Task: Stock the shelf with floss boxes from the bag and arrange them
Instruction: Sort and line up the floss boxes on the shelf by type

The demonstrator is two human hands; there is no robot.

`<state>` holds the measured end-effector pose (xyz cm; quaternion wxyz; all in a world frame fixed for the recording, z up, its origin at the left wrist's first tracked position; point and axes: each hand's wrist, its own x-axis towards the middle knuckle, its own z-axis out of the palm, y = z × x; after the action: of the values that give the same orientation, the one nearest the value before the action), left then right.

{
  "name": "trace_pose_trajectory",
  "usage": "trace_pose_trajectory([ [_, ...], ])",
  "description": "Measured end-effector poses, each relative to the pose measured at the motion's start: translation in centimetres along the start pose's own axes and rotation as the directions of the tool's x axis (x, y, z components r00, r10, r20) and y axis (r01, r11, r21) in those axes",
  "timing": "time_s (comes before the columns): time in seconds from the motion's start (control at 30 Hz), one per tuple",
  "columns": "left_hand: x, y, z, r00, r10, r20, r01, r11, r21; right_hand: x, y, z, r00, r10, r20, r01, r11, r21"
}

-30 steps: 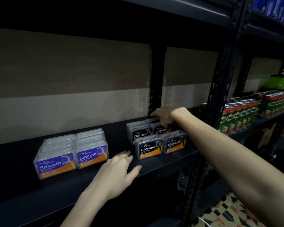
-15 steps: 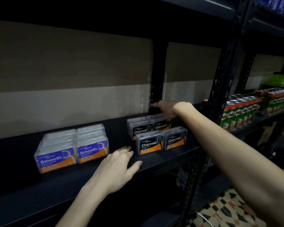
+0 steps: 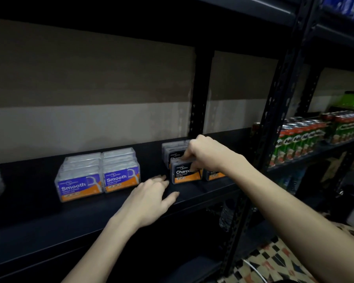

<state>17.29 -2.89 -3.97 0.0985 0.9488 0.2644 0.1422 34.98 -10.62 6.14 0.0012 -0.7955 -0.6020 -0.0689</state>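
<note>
Dark metal shelving fills our view, with a beige wall (image 3: 90,88) behind it. On the black shelf (image 3: 49,221) at the middle of the frame we see two groups of floss boxes.

At the left, the Smooth boxes (image 3: 98,176) stand in two rows side by side, touching, with their purple and orange labels facing us.

To the right, well apart from them, stand the black-labelled Charcoal boxes (image 3: 173,152). The right hand (image 3: 204,152) reaches in from the right. Its fingers curl over the top of the front box (image 3: 182,172) and grip it. This box stands upright, label towards us. We cannot tell whether it rests on the shelf or is just lifted. Another box (image 3: 214,174) beside it is partly hidden by the wrist.

The left hand (image 3: 149,199) lies flat and relaxed on the shelf between the two groups, holding nothing, its fingertips just beside the front box.

Green and red cans (image 3: 298,139) line the next shelf at the right. Below, we see patterned floor (image 3: 274,262).
</note>
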Motion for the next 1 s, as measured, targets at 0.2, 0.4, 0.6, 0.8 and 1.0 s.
trace_pose_trajectory([
  [0.2, -0.2, 0.2, -0.3, 1.000, -0.007, -0.001, 0.007, 1.000, -0.014, 1.6, 0.4, 1.5, 0.999, -0.041, -0.024, 0.041, 0.999, -0.022],
  [0.4, -0.1, 0.1, -0.3, 1.000, -0.002, 0.005, 0.002, 1.000, -0.005, 2.5, 1.0, 2.1, 0.997, -0.055, -0.045, 0.053, 0.998, -0.045],
  [0.6, -0.2, 0.2, -0.4, 1.000, 0.010, 0.001, -0.010, 1.000, 0.007, 2.5, 1.3, 2.7, 0.995, -0.057, -0.084, 0.054, 0.998, -0.045],
  [0.8, -0.1, 0.1, -0.3, 1.000, 0.006, 0.007, -0.006, 1.000, -0.006, 0.6, 2.9, 1.2, 0.985, 0.047, -0.163, -0.033, 0.996, 0.088],
  [1.0, 0.1, -0.2, 0.1, 1.000, 0.004, 0.000, -0.004, 1.000, -0.012, -3.5, 5.5, -0.1, 0.965, 0.244, 0.099, -0.248, 0.968, 0.028],
])
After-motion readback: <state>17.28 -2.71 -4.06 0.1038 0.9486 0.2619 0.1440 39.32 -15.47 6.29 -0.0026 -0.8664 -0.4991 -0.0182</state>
